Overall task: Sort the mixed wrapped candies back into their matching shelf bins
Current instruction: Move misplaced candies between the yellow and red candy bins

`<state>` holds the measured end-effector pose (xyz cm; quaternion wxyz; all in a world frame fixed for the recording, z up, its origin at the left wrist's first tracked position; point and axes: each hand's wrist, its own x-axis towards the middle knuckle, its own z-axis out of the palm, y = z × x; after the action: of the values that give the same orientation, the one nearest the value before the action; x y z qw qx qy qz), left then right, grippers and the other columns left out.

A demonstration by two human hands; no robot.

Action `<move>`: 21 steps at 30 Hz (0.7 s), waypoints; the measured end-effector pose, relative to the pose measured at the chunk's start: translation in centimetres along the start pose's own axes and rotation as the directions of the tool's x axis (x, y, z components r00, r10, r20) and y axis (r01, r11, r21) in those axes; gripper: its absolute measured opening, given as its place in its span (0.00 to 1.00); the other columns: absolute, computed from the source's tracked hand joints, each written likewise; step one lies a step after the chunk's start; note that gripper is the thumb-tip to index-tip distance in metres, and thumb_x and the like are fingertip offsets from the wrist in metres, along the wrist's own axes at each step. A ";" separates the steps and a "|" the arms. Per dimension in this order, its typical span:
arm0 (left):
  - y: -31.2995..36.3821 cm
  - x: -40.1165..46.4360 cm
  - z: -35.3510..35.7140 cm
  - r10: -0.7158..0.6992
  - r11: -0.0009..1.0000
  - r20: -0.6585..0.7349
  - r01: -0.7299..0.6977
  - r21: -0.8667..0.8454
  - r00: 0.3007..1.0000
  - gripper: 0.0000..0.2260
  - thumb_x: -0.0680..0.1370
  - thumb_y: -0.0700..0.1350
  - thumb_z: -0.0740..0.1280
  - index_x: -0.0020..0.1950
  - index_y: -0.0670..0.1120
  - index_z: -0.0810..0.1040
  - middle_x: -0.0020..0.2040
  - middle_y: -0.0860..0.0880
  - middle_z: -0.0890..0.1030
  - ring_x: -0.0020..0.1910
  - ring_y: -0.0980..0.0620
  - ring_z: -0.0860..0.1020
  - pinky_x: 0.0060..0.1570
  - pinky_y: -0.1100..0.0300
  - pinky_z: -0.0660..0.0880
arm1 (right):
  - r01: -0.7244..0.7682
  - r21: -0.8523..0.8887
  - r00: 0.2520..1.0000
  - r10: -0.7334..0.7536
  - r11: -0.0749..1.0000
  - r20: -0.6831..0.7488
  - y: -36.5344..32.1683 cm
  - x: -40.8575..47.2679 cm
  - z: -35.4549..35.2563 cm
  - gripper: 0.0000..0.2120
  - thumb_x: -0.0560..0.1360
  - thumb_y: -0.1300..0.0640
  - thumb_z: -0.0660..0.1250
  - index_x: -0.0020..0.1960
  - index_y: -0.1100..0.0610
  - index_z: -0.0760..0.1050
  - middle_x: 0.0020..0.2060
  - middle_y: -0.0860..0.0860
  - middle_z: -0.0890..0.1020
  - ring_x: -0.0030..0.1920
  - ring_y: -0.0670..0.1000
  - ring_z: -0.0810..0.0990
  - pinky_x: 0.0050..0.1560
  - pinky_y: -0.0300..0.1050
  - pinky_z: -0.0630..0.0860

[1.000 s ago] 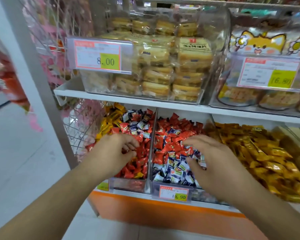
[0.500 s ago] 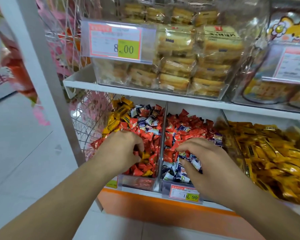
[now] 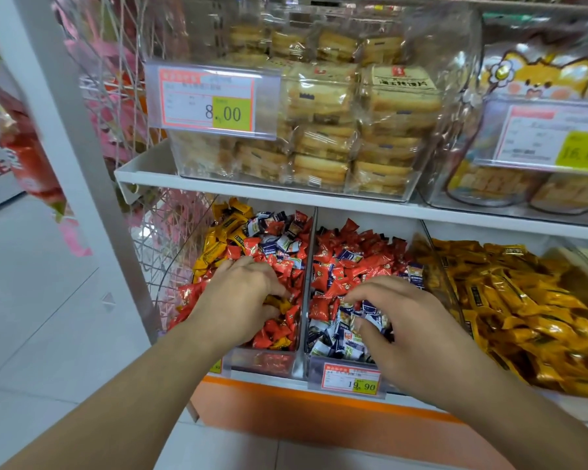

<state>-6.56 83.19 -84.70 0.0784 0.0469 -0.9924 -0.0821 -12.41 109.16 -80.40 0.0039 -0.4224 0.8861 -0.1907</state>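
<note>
Small shiny candies, red, blue-white and yellow, lie mixed in two clear bins. Left hand digs into the left bin, fingers curled round a yellow one; right hand pinches blue ones in the middle bin

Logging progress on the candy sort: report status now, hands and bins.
Left hand in left bin, fingers curled into red candies. Right hand in middle bin, picking at blue-white candies. Colours mixed in both. Nothing blocking.
</note>
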 end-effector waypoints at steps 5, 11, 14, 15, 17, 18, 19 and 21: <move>-0.2 0.2 0.4 0.005 1.000 -0.039 -0.005 -0.016 0.999 0.11 0.77 0.55 0.73 0.59 0.62 0.84 0.58 0.62 0.77 0.60 0.55 0.67 0.54 0.56 0.56 | 0.003 -0.007 1.000 -0.003 1.000 -0.005 0.0 -0.1 -0.2 0.13 0.82 0.51 0.66 0.66 0.44 0.76 0.62 0.36 0.75 0.65 0.38 0.70 0.66 0.32 0.64; -1.2 0.0 -0.7 -0.076 0.965 -0.133 0.039 -0.260 0.988 0.06 0.77 0.54 0.74 0.54 0.60 0.86 0.54 0.63 0.83 0.58 0.60 0.75 0.64 0.56 0.71 | 0.003 -0.001 1.000 -0.003 1.000 -0.021 0.1 -0.1 -0.3 0.13 0.82 0.51 0.66 0.66 0.44 0.76 0.62 0.37 0.75 0.65 0.39 0.70 0.66 0.32 0.63; -0.5 -0.7 -3.0 -0.263 0.835 -0.155 0.144 -0.532 0.952 0.06 0.77 0.51 0.74 0.53 0.61 0.87 0.50 0.65 0.84 0.47 0.68 0.78 0.50 0.72 0.72 | 0.013 0.007 0.999 -0.012 1.000 -0.033 0.0 0.0 -0.2 0.13 0.82 0.51 0.66 0.66 0.43 0.75 0.62 0.37 0.75 0.65 0.38 0.70 0.67 0.32 0.64; 0.0 -1.0 -3.7 -0.303 0.773 -0.149 0.151 -0.616 0.941 0.06 0.77 0.51 0.75 0.52 0.61 0.87 0.48 0.64 0.85 0.45 0.67 0.80 0.47 0.70 0.73 | 0.014 0.015 0.999 -0.013 1.000 -0.040 0.0 0.0 -0.2 0.14 0.82 0.51 0.66 0.67 0.43 0.74 0.62 0.36 0.75 0.65 0.37 0.69 0.68 0.33 0.65; 1.3 -1.6 -5.0 -0.310 0.634 -0.115 0.116 -0.764 0.944 0.07 0.75 0.48 0.76 0.51 0.58 0.88 0.45 0.60 0.86 0.46 0.63 0.83 0.50 0.66 0.75 | 0.005 0.064 0.998 -0.001 0.998 -0.062 -0.1 0.0 -0.1 0.17 0.82 0.50 0.66 0.70 0.42 0.71 0.62 0.34 0.75 0.65 0.35 0.69 0.68 0.32 0.66; 2.2 -1.9 -5.4 -0.281 0.578 -0.084 0.098 -0.810 0.956 0.07 0.75 0.46 0.77 0.51 0.56 0.88 0.45 0.58 0.87 0.47 0.61 0.84 0.52 0.64 0.77 | -0.004 0.110 0.997 0.013 0.994 -0.080 -0.2 0.0 -0.1 0.19 0.82 0.50 0.67 0.71 0.41 0.69 0.61 0.33 0.75 0.65 0.34 0.70 0.68 0.32 0.67; 3.1 -2.2 -5.7 -0.246 0.540 -0.053 0.092 -0.837 0.968 0.07 0.74 0.45 0.78 0.50 0.55 0.88 0.45 0.55 0.87 0.48 0.58 0.85 0.53 0.60 0.78 | -0.010 0.168 0.994 0.028 0.986 -0.104 -0.3 0.0 -0.1 0.22 0.81 0.49 0.68 0.73 0.39 0.67 0.60 0.32 0.76 0.65 0.34 0.70 0.66 0.32 0.67; 4.9 -2.4 -5.7 -0.188 0.525 0.004 0.103 -0.845 0.982 0.08 0.72 0.46 0.79 0.50 0.55 0.88 0.45 0.52 0.87 0.46 0.54 0.86 0.51 0.55 0.81 | -0.003 0.294 0.989 0.046 0.956 -0.140 -0.6 -0.2 -0.5 0.25 0.80 0.48 0.70 0.74 0.37 0.66 0.59 0.33 0.77 0.65 0.36 0.73 0.65 0.35 0.70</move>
<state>-3.63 87.43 -78.67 0.1277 0.0897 -0.8186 -0.5528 -11.97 109.13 -79.79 0.0040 -0.3910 0.8513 -0.3500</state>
